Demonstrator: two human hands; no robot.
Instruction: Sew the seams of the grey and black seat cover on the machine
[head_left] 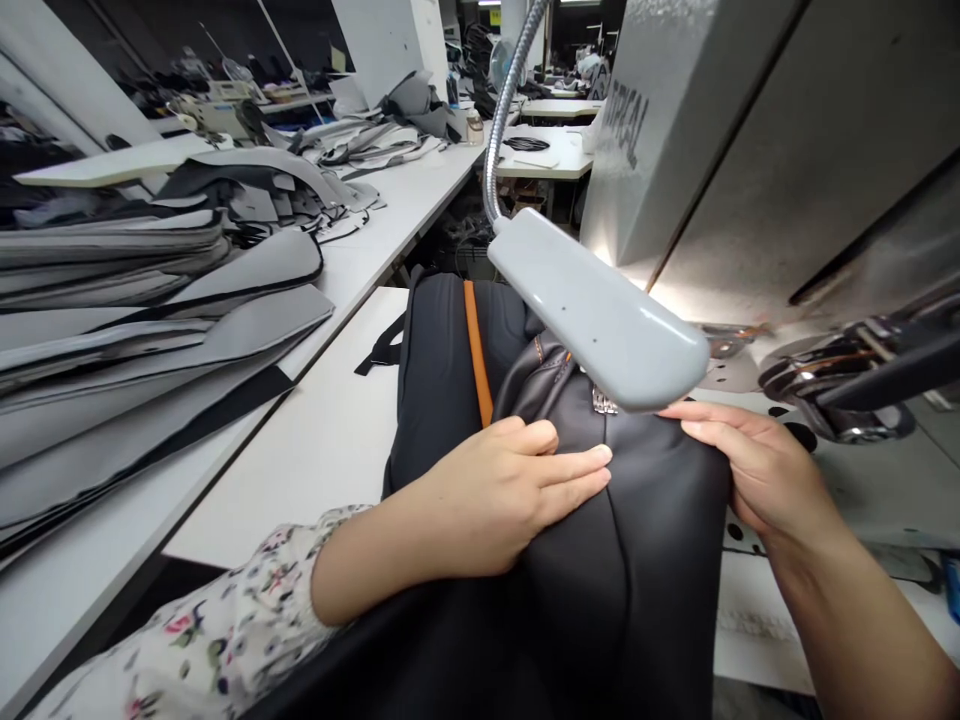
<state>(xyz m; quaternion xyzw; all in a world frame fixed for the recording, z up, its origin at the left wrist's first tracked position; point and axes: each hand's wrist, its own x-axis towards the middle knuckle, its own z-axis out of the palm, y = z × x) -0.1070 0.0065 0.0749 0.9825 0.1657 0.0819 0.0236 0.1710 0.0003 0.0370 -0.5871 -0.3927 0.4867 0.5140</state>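
White surfaces with grey cut pieces [150, 385] fill the left side of this workshop, and a big sewing machine [720, 150] stands at the right. Two fingers of the left hand [517, 490] are stretched flat upon the dark cover [667, 530], beside its seam; two others are folded and the thumb is out of sight, so I cannot tell whether this hand also grips. The right hand [757, 465] is nearly closed, with the edge of the cover between thumb and fingers. The cover lies across the bed of the machine, just under the metal foot [604, 401].

In my judgement, if both hands pull unequally, the seam may turn crooked or the soft material may fold. Fingertips are near the foot, so one slip could be painful. Behind, the padded part with the orange stripe [477, 350] is heavy-looking and may drag on the cover.

Just above, the lamp [600, 315] hides the needle area, thus I cannot see any stitching point. The lower cover sinks into darkness and is cut off by the frame.
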